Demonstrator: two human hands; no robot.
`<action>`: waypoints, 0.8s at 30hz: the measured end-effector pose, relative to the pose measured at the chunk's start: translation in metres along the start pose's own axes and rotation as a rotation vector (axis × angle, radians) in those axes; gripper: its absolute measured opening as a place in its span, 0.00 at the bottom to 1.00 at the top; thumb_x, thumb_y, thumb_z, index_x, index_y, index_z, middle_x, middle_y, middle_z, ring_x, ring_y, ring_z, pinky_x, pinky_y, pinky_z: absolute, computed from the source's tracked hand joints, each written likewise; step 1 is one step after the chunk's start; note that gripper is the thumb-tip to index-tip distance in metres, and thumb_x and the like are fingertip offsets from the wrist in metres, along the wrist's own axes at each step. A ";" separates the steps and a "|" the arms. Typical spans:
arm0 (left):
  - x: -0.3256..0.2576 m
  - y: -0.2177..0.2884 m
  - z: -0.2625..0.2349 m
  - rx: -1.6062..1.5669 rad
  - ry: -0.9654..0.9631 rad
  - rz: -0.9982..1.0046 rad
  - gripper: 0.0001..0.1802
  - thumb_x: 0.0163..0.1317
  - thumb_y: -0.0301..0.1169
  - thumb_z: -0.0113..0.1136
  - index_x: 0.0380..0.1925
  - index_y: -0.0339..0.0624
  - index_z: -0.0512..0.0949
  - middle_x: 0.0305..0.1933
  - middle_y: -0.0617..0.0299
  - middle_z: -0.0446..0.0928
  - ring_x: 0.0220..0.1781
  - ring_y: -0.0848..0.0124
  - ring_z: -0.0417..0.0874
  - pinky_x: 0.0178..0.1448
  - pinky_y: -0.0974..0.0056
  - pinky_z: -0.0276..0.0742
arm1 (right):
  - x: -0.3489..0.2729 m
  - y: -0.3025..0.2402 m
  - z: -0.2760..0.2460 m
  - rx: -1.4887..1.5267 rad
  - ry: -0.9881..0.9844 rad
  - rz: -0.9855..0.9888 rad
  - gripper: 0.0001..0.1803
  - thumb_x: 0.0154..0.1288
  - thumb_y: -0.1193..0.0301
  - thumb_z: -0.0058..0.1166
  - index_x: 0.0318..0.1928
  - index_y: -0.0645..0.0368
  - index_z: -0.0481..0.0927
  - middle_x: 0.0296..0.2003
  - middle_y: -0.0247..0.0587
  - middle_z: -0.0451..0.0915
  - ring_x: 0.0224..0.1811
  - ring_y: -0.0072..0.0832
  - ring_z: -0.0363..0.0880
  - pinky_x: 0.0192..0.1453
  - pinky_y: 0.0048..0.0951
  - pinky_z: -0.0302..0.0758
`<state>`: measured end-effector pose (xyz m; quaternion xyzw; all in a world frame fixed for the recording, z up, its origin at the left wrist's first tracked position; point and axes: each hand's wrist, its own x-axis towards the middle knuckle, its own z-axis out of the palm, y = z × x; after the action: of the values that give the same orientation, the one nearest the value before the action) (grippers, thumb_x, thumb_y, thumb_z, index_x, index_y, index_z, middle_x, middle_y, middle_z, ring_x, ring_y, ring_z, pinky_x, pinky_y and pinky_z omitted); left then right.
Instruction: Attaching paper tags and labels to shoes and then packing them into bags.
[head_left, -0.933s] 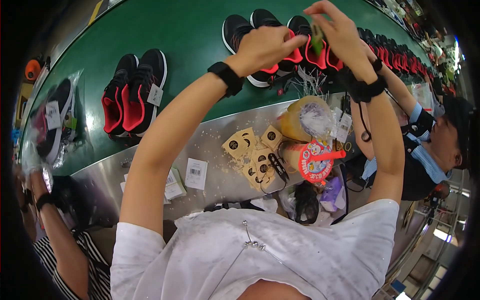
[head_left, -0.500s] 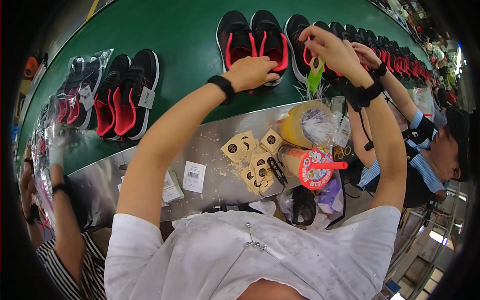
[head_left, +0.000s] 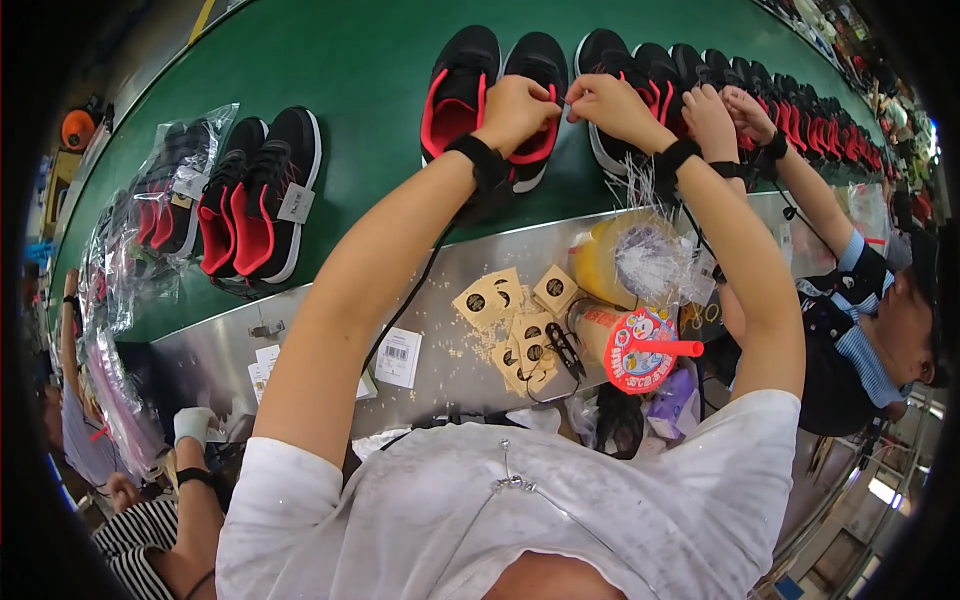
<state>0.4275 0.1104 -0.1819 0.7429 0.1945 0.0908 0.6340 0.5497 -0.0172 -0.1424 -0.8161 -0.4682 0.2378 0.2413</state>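
Observation:
A pair of black running shoes with coral linings stands on the green table (head_left: pixel 375 100) in front of me: a left shoe (head_left: pixel 455 100) and a right shoe (head_left: pixel 535 60). Over the right shoe's opening lies my left hand (head_left: pixel 515 112), thumb and fingertips pinched together. My right hand (head_left: pixel 612 110) pinches just across from it, close to the left fingertips, between that shoe and the following black shoe (head_left: pixel 603 55). Whatever thin thing the two pinches hold is too small to make out. Below my hands, kraft paper tags (head_left: pixel 490 298) lie on the metal ledge.
Clear plastic fasteners (head_left: pixel 650 255) fill a yellow tub (head_left: pixel 597 262) beside a red-lidded drink cup (head_left: pixel 640 350). White barcode cards (head_left: pixel 398 357) lie leftward. Tagged shoes (head_left: pixel 275 200) and bagged shoes (head_left: pixel 170 210) stand left. At right, a co-worker's hands (head_left: pixel 725 120) work at a shoe row.
My right hand has moved left toward my left hand; the kraft and green tags it held no longer show. My left hand has moved up onto the right shoe, fingers now pinched.

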 end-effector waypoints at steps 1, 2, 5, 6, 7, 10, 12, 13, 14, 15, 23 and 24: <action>0.000 -0.004 -0.002 -0.124 0.013 -0.078 0.13 0.53 0.23 0.64 0.38 0.26 0.77 0.31 0.54 0.80 0.28 0.71 0.82 0.34 0.71 0.80 | 0.001 -0.002 0.003 -0.008 0.009 -0.017 0.09 0.56 0.73 0.51 0.35 0.65 0.77 0.27 0.41 0.83 0.33 0.26 0.83 0.39 0.23 0.75; -0.001 -0.008 -0.004 -0.215 0.011 -0.147 0.13 0.53 0.22 0.62 0.39 0.26 0.78 0.33 0.54 0.80 0.30 0.70 0.82 0.35 0.70 0.81 | 0.000 -0.004 0.004 -0.027 0.015 -0.031 0.10 0.55 0.73 0.53 0.37 0.64 0.78 0.28 0.42 0.84 0.33 0.26 0.83 0.38 0.22 0.75; -0.003 -0.007 -0.001 -0.333 0.063 -0.208 0.10 0.52 0.20 0.62 0.36 0.28 0.80 0.32 0.55 0.80 0.29 0.72 0.82 0.31 0.72 0.80 | 0.002 -0.001 0.014 -0.034 0.076 -0.046 0.09 0.56 0.72 0.52 0.37 0.62 0.79 0.28 0.42 0.84 0.32 0.27 0.83 0.37 0.24 0.75; -0.003 -0.008 -0.001 -0.321 0.059 -0.214 0.10 0.53 0.21 0.62 0.36 0.28 0.80 0.32 0.55 0.80 0.29 0.72 0.82 0.31 0.72 0.81 | 0.002 -0.002 0.015 -0.031 0.074 -0.045 0.09 0.56 0.72 0.52 0.37 0.62 0.79 0.28 0.42 0.84 0.32 0.27 0.83 0.37 0.24 0.75; -0.004 -0.010 -0.002 -0.321 0.059 -0.216 0.10 0.53 0.21 0.62 0.36 0.28 0.80 0.32 0.55 0.80 0.29 0.72 0.82 0.31 0.72 0.81 | 0.002 -0.003 0.016 -0.095 0.091 -0.051 0.09 0.55 0.71 0.53 0.36 0.61 0.79 0.27 0.41 0.83 0.31 0.28 0.83 0.36 0.25 0.75; -0.006 -0.012 -0.005 -0.353 0.038 -0.187 0.10 0.53 0.21 0.62 0.36 0.29 0.80 0.32 0.56 0.80 0.28 0.72 0.82 0.31 0.72 0.80 | 0.002 -0.006 0.019 -0.177 0.136 -0.071 0.09 0.53 0.69 0.52 0.34 0.57 0.80 0.26 0.41 0.82 0.29 0.35 0.82 0.34 0.31 0.75; -0.009 -0.015 -0.005 -0.284 0.020 -0.156 0.10 0.56 0.23 0.61 0.38 0.32 0.80 0.32 0.59 0.80 0.29 0.74 0.81 0.34 0.73 0.78 | 0.003 -0.011 0.020 -0.195 0.162 -0.089 0.09 0.51 0.68 0.52 0.32 0.55 0.81 0.24 0.41 0.81 0.29 0.40 0.81 0.34 0.36 0.75; -0.009 -0.018 -0.006 -0.287 0.023 -0.160 0.10 0.56 0.23 0.61 0.38 0.32 0.80 0.32 0.59 0.80 0.29 0.74 0.81 0.34 0.73 0.78 | 0.005 -0.016 0.019 -0.311 0.177 -0.157 0.08 0.51 0.69 0.51 0.31 0.56 0.81 0.24 0.42 0.81 0.28 0.41 0.80 0.32 0.38 0.75; -0.010 -0.021 -0.007 -0.263 0.022 -0.117 0.10 0.56 0.24 0.61 0.38 0.32 0.80 0.31 0.59 0.80 0.28 0.75 0.80 0.33 0.73 0.77 | 0.007 -0.020 0.019 -0.426 0.191 -0.226 0.07 0.51 0.70 0.51 0.29 0.56 0.81 0.23 0.43 0.80 0.26 0.43 0.80 0.31 0.40 0.75; -0.011 -0.021 -0.008 -0.240 0.020 -0.075 0.10 0.56 0.24 0.61 0.38 0.32 0.80 0.30 0.60 0.80 0.27 0.76 0.80 0.33 0.74 0.76 | 0.008 -0.024 0.018 -0.427 0.185 -0.225 0.07 0.51 0.70 0.51 0.29 0.56 0.81 0.23 0.43 0.80 0.26 0.43 0.80 0.31 0.40 0.75; -0.017 -0.030 -0.009 -0.262 0.132 -0.010 0.12 0.53 0.27 0.60 0.37 0.32 0.80 0.28 0.56 0.81 0.24 0.74 0.81 0.31 0.71 0.78 | 0.020 -0.015 0.033 -0.372 0.203 -0.325 0.07 0.54 0.73 0.49 0.36 0.57 0.72 0.19 0.49 0.77 0.23 0.46 0.77 0.27 0.46 0.72; -0.019 -0.031 -0.010 -0.305 0.156 -0.027 0.12 0.54 0.26 0.58 0.37 0.32 0.80 0.29 0.56 0.81 0.24 0.73 0.81 0.31 0.70 0.78 | 0.020 -0.016 0.033 -0.372 0.197 -0.327 0.07 0.54 0.73 0.49 0.36 0.57 0.72 0.19 0.49 0.77 0.23 0.46 0.77 0.27 0.46 0.72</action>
<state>0.4009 0.1158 -0.2078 0.6261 0.2370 0.1681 0.7236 0.5277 0.0131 -0.1615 -0.7792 -0.6036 0.0249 0.1669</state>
